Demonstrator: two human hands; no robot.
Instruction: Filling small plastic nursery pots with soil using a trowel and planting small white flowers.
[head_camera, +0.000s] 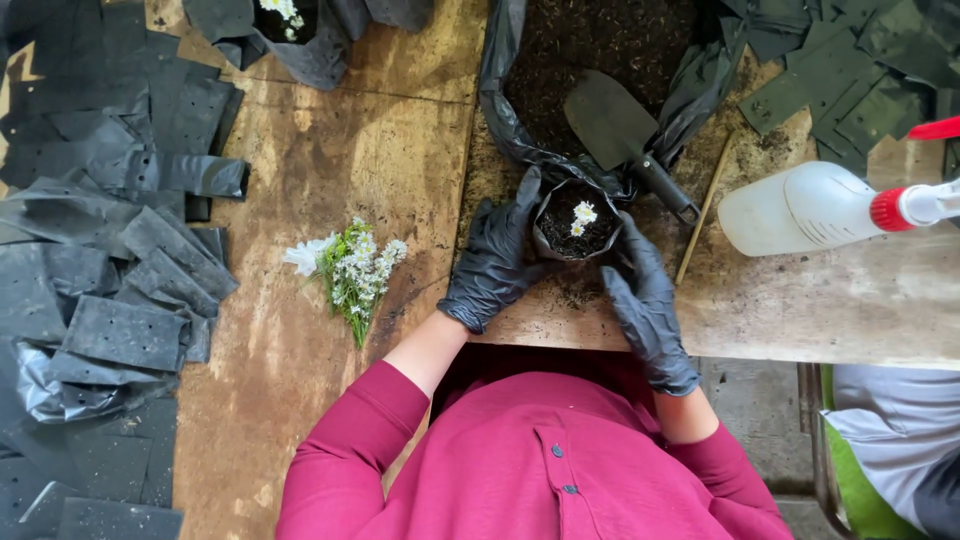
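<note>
Both hands (497, 258) (640, 290) cupped around grow bag (574, 232)

Both gloved hands, left hand (497, 262) and right hand (642, 296), cupping small black grow bag (574, 232) with white flowers, trowel (622, 137) at one o'clock, flower bunch (352, 272) at nine.
</note>
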